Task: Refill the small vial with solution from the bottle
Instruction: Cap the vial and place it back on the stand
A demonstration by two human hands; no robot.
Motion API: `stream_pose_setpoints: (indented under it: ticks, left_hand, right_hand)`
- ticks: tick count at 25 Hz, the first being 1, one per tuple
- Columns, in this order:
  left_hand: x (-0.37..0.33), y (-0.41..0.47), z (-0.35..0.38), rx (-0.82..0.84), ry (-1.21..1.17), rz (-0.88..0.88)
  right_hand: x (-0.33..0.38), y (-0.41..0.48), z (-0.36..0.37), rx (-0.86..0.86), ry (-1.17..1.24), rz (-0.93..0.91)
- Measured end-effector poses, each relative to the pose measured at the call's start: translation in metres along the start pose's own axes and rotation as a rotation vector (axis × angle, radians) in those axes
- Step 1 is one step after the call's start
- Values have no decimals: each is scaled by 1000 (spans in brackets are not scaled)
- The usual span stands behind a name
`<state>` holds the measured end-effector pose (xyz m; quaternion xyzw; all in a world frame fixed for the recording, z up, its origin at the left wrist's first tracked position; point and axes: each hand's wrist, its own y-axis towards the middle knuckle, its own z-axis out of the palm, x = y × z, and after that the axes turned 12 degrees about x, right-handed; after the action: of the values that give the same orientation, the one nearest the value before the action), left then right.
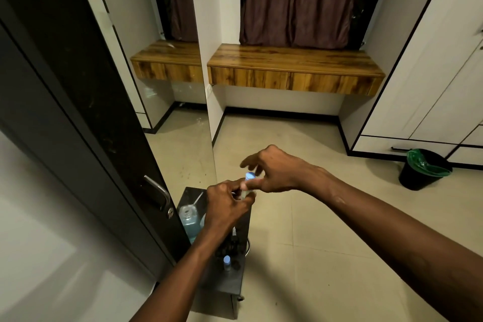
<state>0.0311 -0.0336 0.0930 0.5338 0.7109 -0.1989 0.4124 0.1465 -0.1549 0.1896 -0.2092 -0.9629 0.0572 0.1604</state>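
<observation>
Tiled floor [300, 217], dark stand [230, 280] at six o'clock bearing open bottle [188, 219]. Left hand [227, 206] pinches small vial [245, 192]; right hand [277, 170], at one o'clock, pinches its blue cap [250, 175].

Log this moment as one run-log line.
left hand: holds small vial | right hand: fingers at its blue cap | bottle: open, blue solution, on dark stand | pour: not started
</observation>
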Motion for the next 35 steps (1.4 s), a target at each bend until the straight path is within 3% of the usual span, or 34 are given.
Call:
stream_pose_setpoints:
  ticks: [3,7,9,13,17,19,23,30,35]
  left_hand:
    - [-2,0,-1,7,-2,10]
    - [-1,-2,0,13,13,28]
    - [1,-4,0,8,8,21]
    - [6,-7,-5,-4,21,4]
    - [11,-12,-6,-44,49,-6]
    - [14,-13,-9,-48,49,-12]
    - [20,-17,-18,-30,47,16]
    - [43,-28,-12,-106,15,23]
    - [91,-53,-1,45,38,-80]
  right_hand:
    - [0,-1,-3,78,-20,-50]
    - [4,3,5,-69,-121,85]
    - [7,3,8,-69,-69,69]
    - [13,2,9,89,-35,-63]
    - [16,12,19,-62,-159,83]
    - [17,11,17,-78,-122,62]
    - [23,12,14,57,1,-114]
    - [36,31,38,-10,-27,-80]
    - [32,43,98,165,65,-120]
